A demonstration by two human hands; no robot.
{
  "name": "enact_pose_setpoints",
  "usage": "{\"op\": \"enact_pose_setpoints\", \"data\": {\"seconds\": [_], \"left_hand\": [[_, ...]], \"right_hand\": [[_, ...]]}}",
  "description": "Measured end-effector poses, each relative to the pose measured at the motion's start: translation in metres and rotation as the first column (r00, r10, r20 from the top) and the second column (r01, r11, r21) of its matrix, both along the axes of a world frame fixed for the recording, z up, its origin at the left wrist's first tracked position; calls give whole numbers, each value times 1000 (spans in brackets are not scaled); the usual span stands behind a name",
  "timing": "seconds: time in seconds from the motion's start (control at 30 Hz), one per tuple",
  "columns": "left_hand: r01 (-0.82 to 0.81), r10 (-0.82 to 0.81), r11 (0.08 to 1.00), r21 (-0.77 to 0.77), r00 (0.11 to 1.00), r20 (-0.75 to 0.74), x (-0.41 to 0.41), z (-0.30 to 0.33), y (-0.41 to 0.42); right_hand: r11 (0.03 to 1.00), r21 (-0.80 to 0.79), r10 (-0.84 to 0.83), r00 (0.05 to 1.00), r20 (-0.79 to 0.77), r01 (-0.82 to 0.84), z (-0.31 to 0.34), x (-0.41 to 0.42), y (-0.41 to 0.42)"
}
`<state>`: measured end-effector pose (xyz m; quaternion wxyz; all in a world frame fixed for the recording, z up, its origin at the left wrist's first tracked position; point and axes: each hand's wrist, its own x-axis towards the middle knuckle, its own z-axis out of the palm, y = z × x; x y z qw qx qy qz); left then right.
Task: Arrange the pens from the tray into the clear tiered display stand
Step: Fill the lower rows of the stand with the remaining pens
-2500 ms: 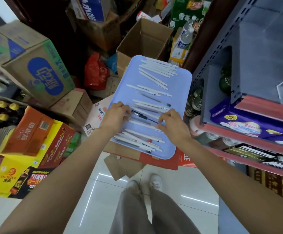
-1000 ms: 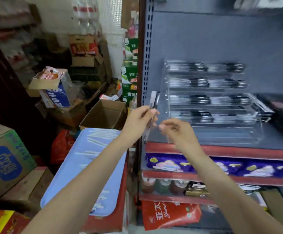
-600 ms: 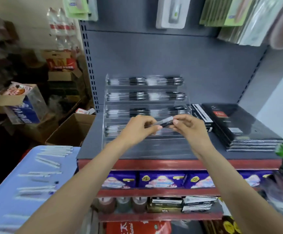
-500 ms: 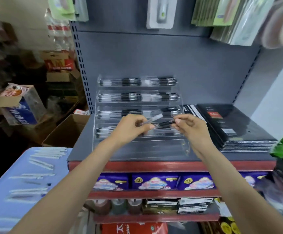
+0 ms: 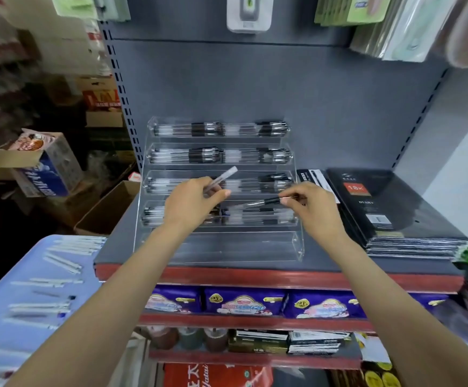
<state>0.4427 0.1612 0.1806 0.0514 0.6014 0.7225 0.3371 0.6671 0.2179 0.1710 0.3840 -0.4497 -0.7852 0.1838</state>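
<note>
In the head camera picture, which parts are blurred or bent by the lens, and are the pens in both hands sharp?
Head view: the shelf uprights bow from wide-angle distortion; the pale blue tray and brown cardboard boxes at the edges smear. The clear tiered stand is soft. The left hand and right hand are fairly sharp; their pens are slightly blurred.

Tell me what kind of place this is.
Most likely a small shop, seen at its stationery shelf. A metal shelf unit holds a clear pen stand and stacked notebooks, packaged goods hang above, and stock cartons pile up at left.
</note>
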Motion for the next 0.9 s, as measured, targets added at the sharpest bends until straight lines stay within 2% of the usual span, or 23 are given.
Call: {"op": "enact_pose_setpoints", "data": {"seconds": [0.1,0.23,0.4,0.5,0.57,0.63,0.8,0.9], "left_hand": [[-13,13,1000,21,1000,9,0,-3,-3],[156,-161,986,57,981,105,5,-4,3],[297,-297,955,0,954,-37,9,-8,6],[336,-336,942,-16,942,-17,15,-7,5],[337,-336,941,-32,941,31,20,-6,6],[335,-334,941,-43,942,40,24,-6,8],[322,-325,945,-51,945,-40,33,-8,13],[296,-303,952,-71,945,-125,42,-9,19]], "right_hand": [[998,64,-18,992,123,10,-5,4,6],[991,130,-22,963,270,-14,-11,2,9],[973,211,-5,910,416,-91,-15,-1,12],[979,206,-51,970,237,1,-18,5,9],[989,127,-89,992,83,78,-20,12,4],[995,4,-96,995,0,96,-23,18,1],[950,-311,-18,994,-106,-16,-25,20,-2],[929,-360,20,984,-177,-84,-25,19,-5]]}}
